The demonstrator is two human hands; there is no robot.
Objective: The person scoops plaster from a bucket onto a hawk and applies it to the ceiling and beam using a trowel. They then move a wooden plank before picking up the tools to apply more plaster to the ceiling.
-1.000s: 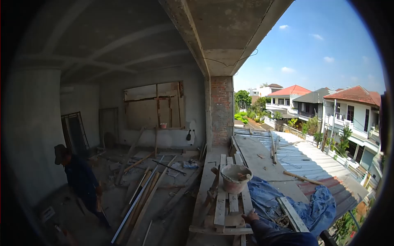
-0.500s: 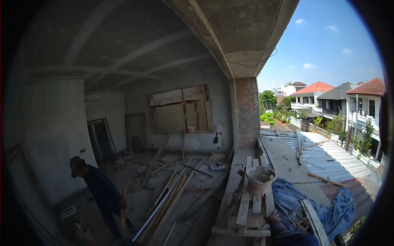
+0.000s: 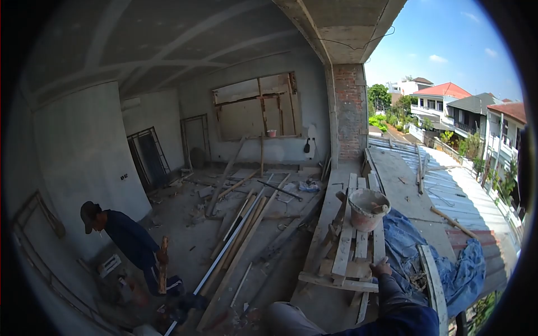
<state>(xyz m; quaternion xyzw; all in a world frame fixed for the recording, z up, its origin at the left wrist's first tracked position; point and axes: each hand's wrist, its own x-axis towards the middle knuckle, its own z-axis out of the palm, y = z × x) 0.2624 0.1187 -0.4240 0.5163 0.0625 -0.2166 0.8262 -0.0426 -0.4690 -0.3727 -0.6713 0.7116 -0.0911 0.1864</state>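
Note:
My right hand (image 3: pixel 382 267) reaches forward at the lower right, with its fingers curled over the end of a pale wooden plank (image 3: pixel 379 241). That plank belongs to a low stand of several narrow boards, with a crosspiece (image 3: pixel 338 281) at its near end. On the boards stands a mortar-smeared bucket (image 3: pixel 367 211), a little beyond my hand; something rounded shows at its rim. A crumpled blue tarp (image 3: pixel 400 241) lies just right of the hand. My left hand is out of view.
A co-worker (image 3: pixel 126 235) bends at the left, holding a piece of wood (image 3: pixel 163 266). Long timbers (image 3: pixel 246 235) and rubble cover the floor. A whitish board (image 3: pixel 431 280) lies over the tarp. At the right, corrugated roofing (image 3: pixel 448 196) lies outside the open edge.
My view has tilted down and shifted left, bringing my knee and more of my right arm into sight. My right hand stays on the plank. The co-worker bends lower.

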